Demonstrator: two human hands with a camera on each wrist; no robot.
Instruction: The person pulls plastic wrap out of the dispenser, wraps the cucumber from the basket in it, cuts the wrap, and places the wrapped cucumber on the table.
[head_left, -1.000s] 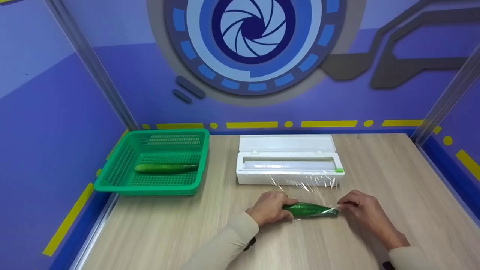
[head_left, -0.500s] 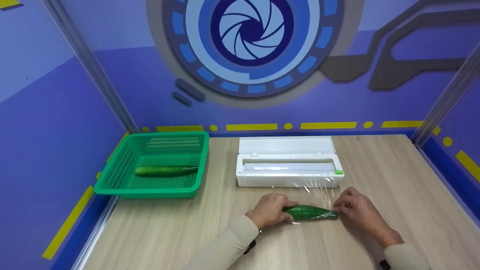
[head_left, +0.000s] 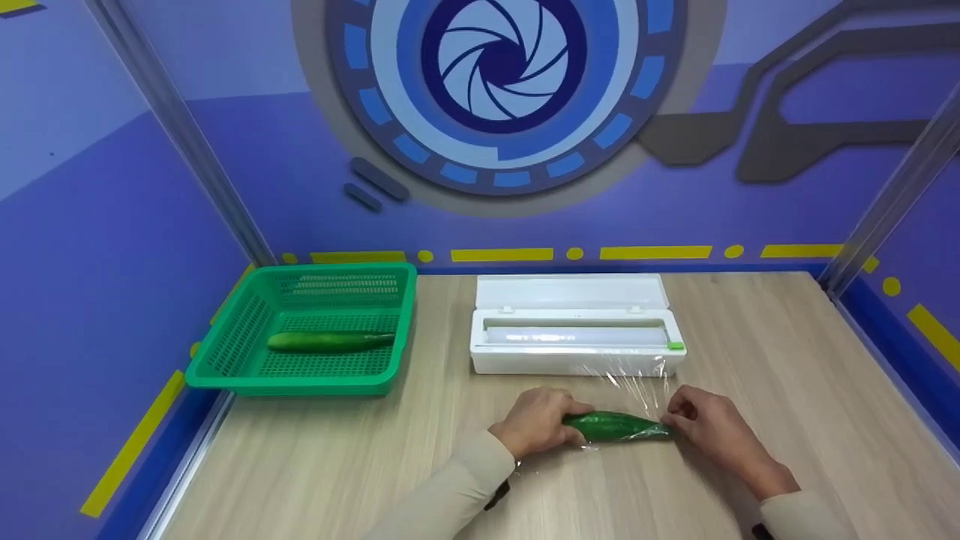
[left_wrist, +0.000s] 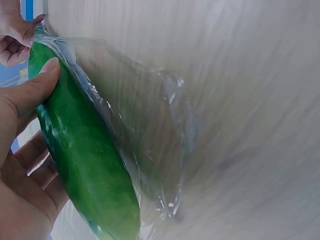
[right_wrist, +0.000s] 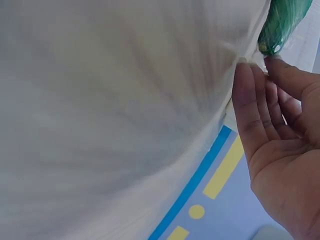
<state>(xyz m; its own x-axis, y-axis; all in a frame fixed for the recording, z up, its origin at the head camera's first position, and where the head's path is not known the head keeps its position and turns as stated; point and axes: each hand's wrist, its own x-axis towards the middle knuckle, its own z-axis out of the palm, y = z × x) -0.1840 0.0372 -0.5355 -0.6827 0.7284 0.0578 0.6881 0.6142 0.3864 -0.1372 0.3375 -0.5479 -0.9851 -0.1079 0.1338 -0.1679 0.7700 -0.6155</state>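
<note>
A green cucumber (head_left: 616, 426) lies on the wooden table (head_left: 337, 465), partly wrapped in clear cling film (head_left: 637, 382) that still runs back to the white film dispenser (head_left: 574, 360). My left hand (head_left: 541, 416) grips the cucumber's left end, thumb on top (left_wrist: 35, 90) over the cucumber (left_wrist: 85, 160). Loose film (left_wrist: 160, 125) bunches beside it. My right hand (head_left: 679, 416) pinches the film at the right tip (right_wrist: 280, 25), and its fingertips (right_wrist: 245, 75) meet just below that tip.
A green mesh basket (head_left: 225, 352) stands at the back left with a second cucumber (head_left: 330, 341) in it. The dispenser's lid is open toward the blue back wall. Bare wood lies to the right of my right hand.
My right hand's fingers have drawn in against the cucumber's right tip. The film sheet between dispenser and cucumber looks narrower and more gathered. The left hand keeps its grip.
</note>
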